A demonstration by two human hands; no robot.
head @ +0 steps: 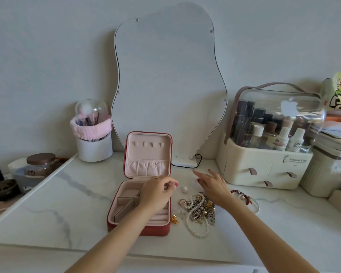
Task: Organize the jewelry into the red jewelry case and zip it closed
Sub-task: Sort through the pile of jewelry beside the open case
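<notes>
Viewing from the head camera: red jewelry case (pixel 144 229) sits open on the marble tabletop (pixel 67 203), lid upright, pink soft lining, stiff dividers. Left hand (pixel 158 191) hovers over its tray, fingertips pinching something too small to identify. Right hand (pixel 212 185) is released, fingers spread above the jewelry pile (pixel 200 210) just right of the case. Judgement: pieces light; pearl strands limp, slippery, tangle-prone; lift singly by clasps. Loose pearl (pixel 184 189) may roll.
</notes>
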